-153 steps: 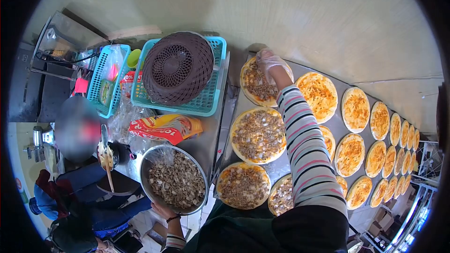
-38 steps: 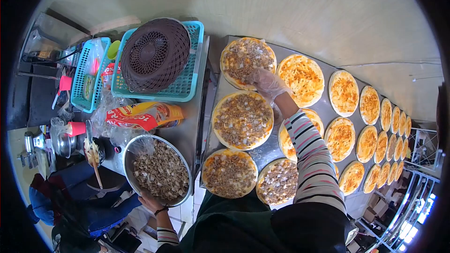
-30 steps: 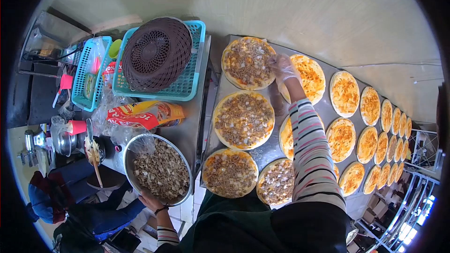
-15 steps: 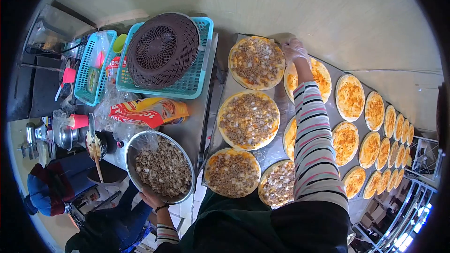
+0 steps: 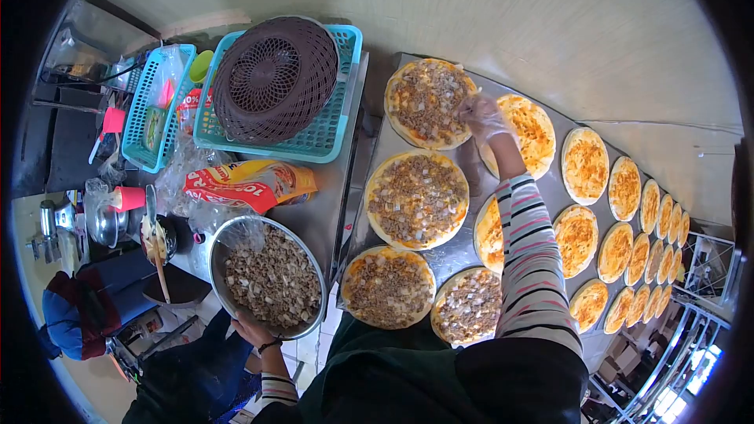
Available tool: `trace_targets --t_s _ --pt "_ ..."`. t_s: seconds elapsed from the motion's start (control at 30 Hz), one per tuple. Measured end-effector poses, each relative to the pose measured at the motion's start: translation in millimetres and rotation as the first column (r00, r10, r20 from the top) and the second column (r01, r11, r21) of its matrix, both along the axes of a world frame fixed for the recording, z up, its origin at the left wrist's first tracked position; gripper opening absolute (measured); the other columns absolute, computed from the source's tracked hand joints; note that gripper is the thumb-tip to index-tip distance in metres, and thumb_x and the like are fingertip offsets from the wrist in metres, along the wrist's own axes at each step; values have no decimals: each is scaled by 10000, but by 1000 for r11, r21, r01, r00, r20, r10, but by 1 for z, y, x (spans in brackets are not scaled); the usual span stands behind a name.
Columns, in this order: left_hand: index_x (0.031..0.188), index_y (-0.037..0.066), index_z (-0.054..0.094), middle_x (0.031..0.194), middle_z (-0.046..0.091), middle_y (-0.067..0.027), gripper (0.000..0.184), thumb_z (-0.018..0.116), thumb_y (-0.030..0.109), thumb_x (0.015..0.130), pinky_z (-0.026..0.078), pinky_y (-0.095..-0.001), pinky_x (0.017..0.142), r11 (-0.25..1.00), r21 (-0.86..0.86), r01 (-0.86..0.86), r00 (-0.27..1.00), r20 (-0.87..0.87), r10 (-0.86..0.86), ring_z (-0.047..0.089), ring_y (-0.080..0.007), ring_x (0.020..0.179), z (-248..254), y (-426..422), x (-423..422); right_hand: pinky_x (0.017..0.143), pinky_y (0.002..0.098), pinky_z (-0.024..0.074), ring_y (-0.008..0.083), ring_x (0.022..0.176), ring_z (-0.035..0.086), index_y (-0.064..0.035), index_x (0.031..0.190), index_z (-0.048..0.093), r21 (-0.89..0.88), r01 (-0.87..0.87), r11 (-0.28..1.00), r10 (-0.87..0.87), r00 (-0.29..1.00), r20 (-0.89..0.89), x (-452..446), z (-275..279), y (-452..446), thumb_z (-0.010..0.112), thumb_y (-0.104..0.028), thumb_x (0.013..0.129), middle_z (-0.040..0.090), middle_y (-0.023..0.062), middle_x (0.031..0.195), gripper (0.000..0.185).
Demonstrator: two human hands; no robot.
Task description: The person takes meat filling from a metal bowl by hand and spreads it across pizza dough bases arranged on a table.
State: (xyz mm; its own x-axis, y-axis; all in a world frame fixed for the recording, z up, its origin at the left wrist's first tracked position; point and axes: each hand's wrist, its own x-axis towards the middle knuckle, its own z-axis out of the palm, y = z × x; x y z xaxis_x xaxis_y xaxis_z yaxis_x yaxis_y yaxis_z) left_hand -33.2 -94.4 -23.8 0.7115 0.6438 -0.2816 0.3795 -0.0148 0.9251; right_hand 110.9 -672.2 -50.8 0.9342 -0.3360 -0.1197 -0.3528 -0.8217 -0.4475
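My left hand (image 5: 253, 331) grips the near rim of a metal bowl (image 5: 316, 257) filled with chopped, crumbly meat-like topping. In a clear plastic glove, my right hand (image 5: 483, 118) is at the right edge of the far topped pizza (image 5: 428, 102). Its fingers look bent together over the edge; whatever they hold is hidden. Below that pizza lie another topped pizza (image 5: 416, 200) and a third topped pizza (image 5: 387, 288). A fourth, partly topped pizza (image 5: 467, 306) lies beside the striped sleeve. To the right of my hand is a sauced pizza base (image 5: 528, 133).
Several more sauced bases (image 5: 585, 165) run in rows along the metal table (image 5: 455, 247). On the left counter are a turquoise basket (image 5: 343, 122) with a brown woven basket (image 5: 275, 78), and a red-yellow plastic packet (image 5: 251, 183). Another person (image 5: 82, 310) is at lower left.
My right hand has moved left and slightly down, from above the sauced base to the far topped pizza's edge. My left hand stays on the bowl.
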Motion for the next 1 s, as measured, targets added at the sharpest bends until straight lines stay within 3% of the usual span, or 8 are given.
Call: trace_targets --t_s 0.4,0.5,0.7,0.73,0.83,0.87,0.9,1.0 --pt "1191 -54 139 1129 326 -220 648 419 355 774 377 -345 761 999 8 -45 997 65 45 415 -280 952 -13 8 -2 630 311 418 238 683 531 -57 703 557 17 -133 991 131 987 94 31 21 48 518 -108 635 545 124 719 93" --pt "1182 -54 158 1108 347 -215 604 402 331 786 383 -342 749 995 30 -95 995 32 94 425 -270 933 -7 4 -2 708 334 407 264 803 520 -74 820 553 -65 -217 974 209 971 -112 49 24 64 479 -172 673 537 143 852 191" --pt "1176 -51 165 1080 373 -205 603 390 352 789 387 -330 746 997 58 -47 998 55 44 442 -255 910 -6 1 0 647 319 418 241 718 535 -76 744 561 93 -55 994 59 998 -39 82 5 54 487 -173 674 547 134 752 141" --pt "1187 -38 147 1075 375 -203 606 387 352 790 385 -326 751 998 57 -21 999 47 18 440 -253 910 -4 0 -1 643 324 421 242 709 538 -92 756 563 -238 -221 946 224 975 -16 82 11 51 500 -189 676 551 134 752 141" --pt "1169 -30 208 1094 362 -231 575 429 319 770 349 -368 804 986 -157 -53 987 140 75 409 -295 963 -20 13 -5 646 332 424 246 709 544 -88 791 565 -355 -43 934 186 906 381 114 -116 9 501 -200 685 558 135 769 167" --pt "1118 -25 298 1092 366 -252 506 466 260 735 297 -409 847 819 488 302 943 -278 -182 372 -340 1003 -38 41 -16 646 332 424 246 709 544 -88 791 565 -341 -73 937 210 899 385 95 -34 29 501 -200 685 558 135 769 167" --pt "1063 1 374 1059 391 -254 426 474 213 708 254 -437 861 697 646 312 949 -247 -195 343 -371 1010 -71 65 -22 686 328 431 265 786 538 -45 827 566 -387 -203 899 160 977 -140 84 23 60 444 -235 747 561 126 849 239" --pt "1035 -29 389 1005 426 -223 347 409 187 765 282 -401 824 428 768 475 878 -444 -177 373 -364 936 -39 37 -16 638 279 435 186 722 551 -34 777 562 389 -73 918 -60 946 320 33 83 112 483 -136 723 573 88 738 140"
